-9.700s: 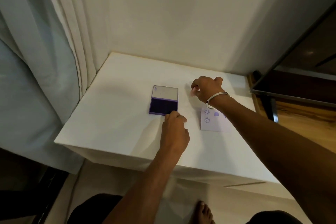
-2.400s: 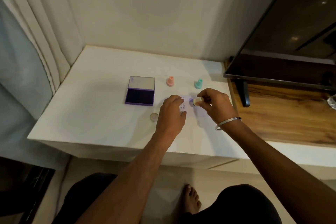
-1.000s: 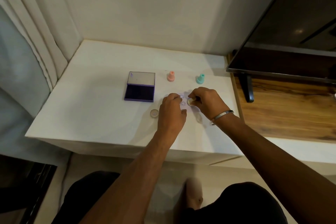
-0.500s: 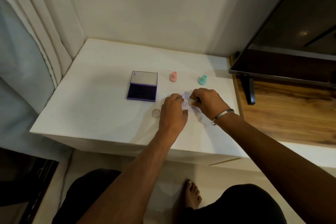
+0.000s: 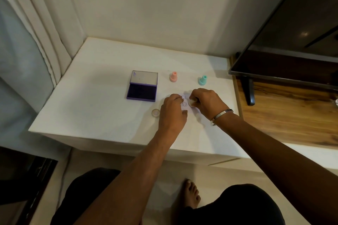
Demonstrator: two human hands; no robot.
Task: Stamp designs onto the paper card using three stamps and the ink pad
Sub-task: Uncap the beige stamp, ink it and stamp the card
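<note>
Paper card (image 5: pixel 184 105) lies on the white table (image 5: pixel 95 107), two round prints visible between the hands. Right hand (image 5: pixel 205 103) closes its grip on a pale stamp (image 5: pixel 192 103) set down on the card. Left hand (image 5: pixel 172 111) presses the card's left edge, fingers bent. Open ink pad (image 5: pixel 142 89) sits left of the card; pink stamp (image 5: pixel 173 76) and teal stamp (image 5: pixel 202 80) stand upright beyond it. A round cap (image 5: pixel 155 112) lies near the left hand.
</note>
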